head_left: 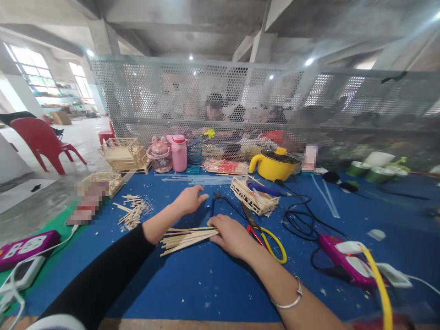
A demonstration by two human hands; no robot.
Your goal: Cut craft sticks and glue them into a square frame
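Observation:
A loose bundle of thin wooden sticks (185, 239) fans out leftward just above the blue table. My right hand (232, 234) closes round the right end of the bundle. Up and to the left, my left hand (191, 200) is apart from the sticks, fingers stretched to the right and nothing visible in them. Dark-handled pliers (225, 199) lie beyond my right hand, partly hidden by it. Beside that hand are scissors with yellow handles (275, 247) and a red-handled tool (256, 237). Behind them sits a small slatted wooden frame (256, 198) with a blue-handled tool (264, 188) on it.
Short stick offcuts (132, 213) lie left of my left arm. Along the back stand a pink bottle (178, 153), a bag of sticks (225, 166) and a yellow electric pot (275, 166). Black cable (299, 220) runs to a purple power strip (343, 259) at right. A phone (88, 204) leans left.

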